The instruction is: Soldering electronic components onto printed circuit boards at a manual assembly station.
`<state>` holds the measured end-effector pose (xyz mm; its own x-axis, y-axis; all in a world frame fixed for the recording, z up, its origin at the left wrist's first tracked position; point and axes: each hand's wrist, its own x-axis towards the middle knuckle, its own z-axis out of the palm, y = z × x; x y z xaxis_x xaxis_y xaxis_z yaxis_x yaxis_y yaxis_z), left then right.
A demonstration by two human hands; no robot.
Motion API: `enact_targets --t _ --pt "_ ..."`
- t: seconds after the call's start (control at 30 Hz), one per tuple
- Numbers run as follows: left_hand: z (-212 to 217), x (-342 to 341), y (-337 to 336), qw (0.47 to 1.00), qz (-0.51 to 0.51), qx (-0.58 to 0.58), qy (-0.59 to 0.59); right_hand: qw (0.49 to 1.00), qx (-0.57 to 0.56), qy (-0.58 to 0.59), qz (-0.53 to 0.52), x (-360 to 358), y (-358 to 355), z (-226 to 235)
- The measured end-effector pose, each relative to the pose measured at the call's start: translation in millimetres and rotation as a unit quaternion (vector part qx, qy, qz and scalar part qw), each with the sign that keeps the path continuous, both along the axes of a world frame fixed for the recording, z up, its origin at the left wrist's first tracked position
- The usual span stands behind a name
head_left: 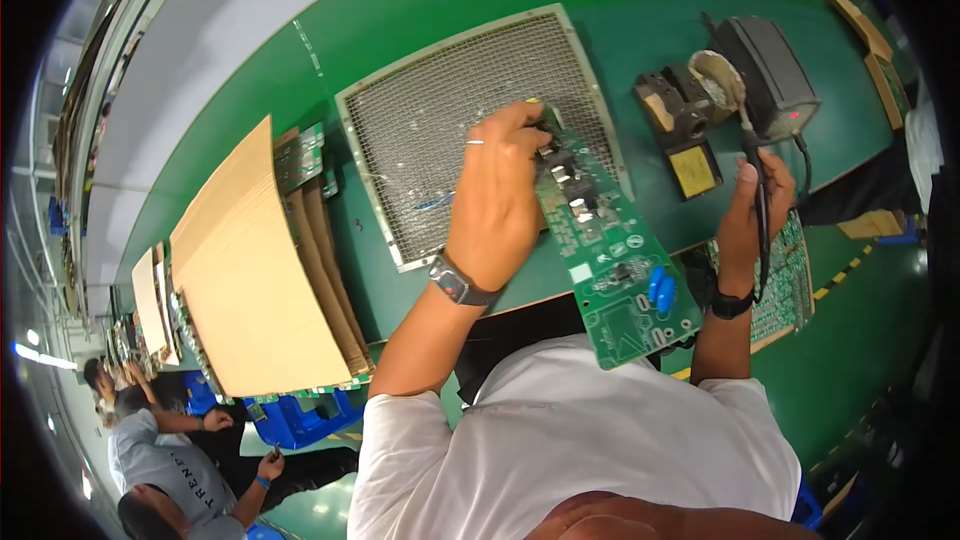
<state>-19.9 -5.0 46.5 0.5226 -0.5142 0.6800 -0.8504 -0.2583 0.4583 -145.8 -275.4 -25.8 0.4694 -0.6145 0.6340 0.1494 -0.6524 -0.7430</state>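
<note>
The green worktop (440,0) carries everything. Largest on it is a stack of cardboard sheets (250,270), with board edges showing between them, well to the left of the mesh tray (440,140). The mesh tray lies flat at the middle of the worktop.

Over the tray's right edge the circuit board (610,260) is held up. It is long and green; its long axis runs from the tray's right part down toward the person's chest, the far end at the tray and the near end, with blue parts, just above the white shirt. Its component face looks up at the camera.

The left hand (500,190) is closed on the board's far end, fingers curled over parts there, and it covers part of the tray.

Right of the tray stands a soldering station (770,65) with a holder (685,120) beside it. The right hand (755,205) is clenched around a soldering iron (752,155), its tip toward the holder. A second board (785,285) lies under that wrist.
</note>
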Motion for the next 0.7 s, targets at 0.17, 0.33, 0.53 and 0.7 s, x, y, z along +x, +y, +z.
enact_targets --t 0.17,0.33,0.53,0.7 --pt "2.5 2.7 -3.4 0.999 0.001 -0.032 0.009 0.991 -0.110 0.033 -0.074 -1.9 -27.9 -13.8" --pt "0.4 7.5 -14.5 0.994 0.021 -0.089 0.061 0.998 -0.005 0.018 -0.065 -3.3 -37.1 -11.4" --pt "-11.0 9.8 -8.4 0.976 -0.009 -0.151 0.155 0.997 -0.015 0.050 -0.055 5.1 -17.1 2.6" --pt "-12.6 8.2 -4.0 0.967 0.012 -0.146 0.210 0.990 -0.075 0.085 -0.079 6.7 -13.8 11.3"
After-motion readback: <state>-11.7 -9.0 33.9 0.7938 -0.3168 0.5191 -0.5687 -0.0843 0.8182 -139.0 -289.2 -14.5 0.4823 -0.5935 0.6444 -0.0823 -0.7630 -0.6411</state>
